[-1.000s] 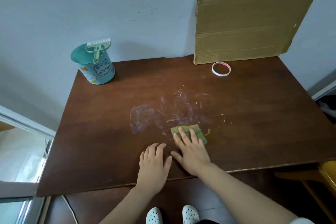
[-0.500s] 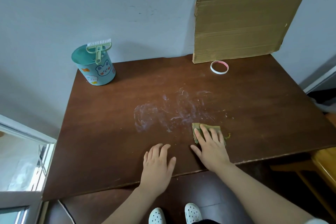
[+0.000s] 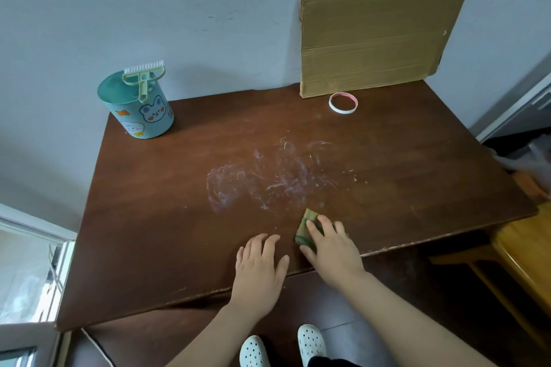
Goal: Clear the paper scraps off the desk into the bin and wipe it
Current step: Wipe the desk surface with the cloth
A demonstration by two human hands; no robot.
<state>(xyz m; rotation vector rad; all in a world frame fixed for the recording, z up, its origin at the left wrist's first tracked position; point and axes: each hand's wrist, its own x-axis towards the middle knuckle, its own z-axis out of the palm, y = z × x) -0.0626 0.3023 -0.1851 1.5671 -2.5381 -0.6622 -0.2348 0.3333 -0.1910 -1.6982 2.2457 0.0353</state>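
Where the brown wooden tabletop (image 3: 149,232) meets the pale wall, a flattened cardboard sheet (image 3: 378,30) leans upright at the far right corner. A patch of whitish smears (image 3: 268,179), with small pale flecks among them, spreads across the middle of the tabletop. At the far left corner stands the teal bin (image 3: 143,113), printed with cartoon animals and tilted slightly in this wide-angle view. The left hand (image 3: 259,268) lies palm down near the front edge, its grip released and its fingers spread on bare wood. Just beside it, the right hand (image 3: 334,250) presses down on a green cloth (image 3: 305,226); its grip is also released, the fingers laid over the cloth rather than closed round it. The cloth sits just below the smears, close to the front edge. A white tape ring (image 3: 343,102) lies flat in front of the cardboard sheet. A small green brush (image 3: 143,74) hangs over the rim of the bin, bristles uppermost.
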